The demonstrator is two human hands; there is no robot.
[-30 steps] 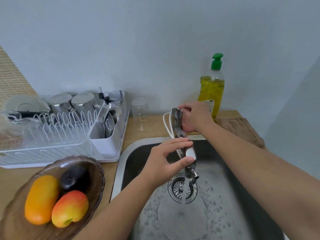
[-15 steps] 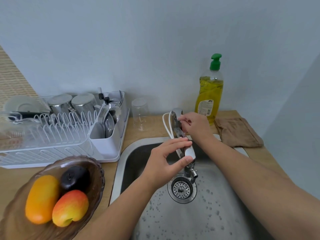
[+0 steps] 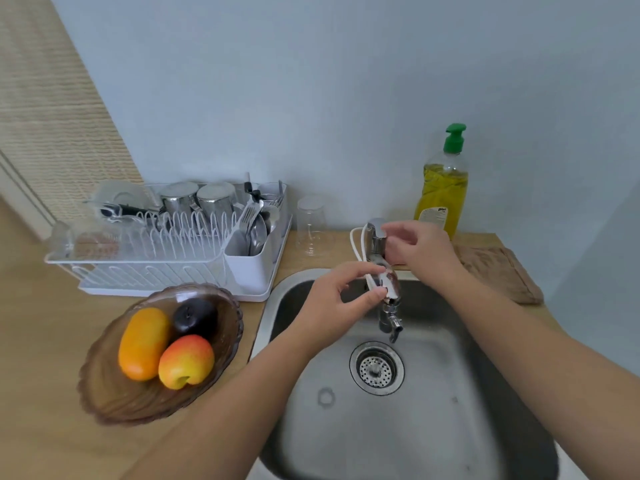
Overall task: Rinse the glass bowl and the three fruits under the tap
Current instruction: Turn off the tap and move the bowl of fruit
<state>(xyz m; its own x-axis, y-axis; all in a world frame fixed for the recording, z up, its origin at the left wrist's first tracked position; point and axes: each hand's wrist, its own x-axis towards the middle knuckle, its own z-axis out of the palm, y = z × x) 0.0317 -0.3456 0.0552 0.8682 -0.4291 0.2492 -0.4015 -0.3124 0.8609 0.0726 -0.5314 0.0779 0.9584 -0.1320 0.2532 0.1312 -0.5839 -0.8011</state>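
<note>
The left hand (image 3: 341,299) pinches the tap (image 3: 375,239) between thumb and fingertips at its spout, which runs from the back edge of the steel sink (image 3: 346,438) towards the person, nozzle aimed down above the drain. The right hand (image 3: 424,252) sits against the tap's head with fingers loosely bent; I cannot tell whether it grips. The brown glass bowl (image 3: 114,400) stands on the wooden counter left of the sink, holding an orange mango (image 3: 143,342) with its long axis running near to far, a dark plum (image 3: 195,317) with its stem dimple up, and a red-yellow apple (image 3: 186,362) tipped towards the person.
</note>
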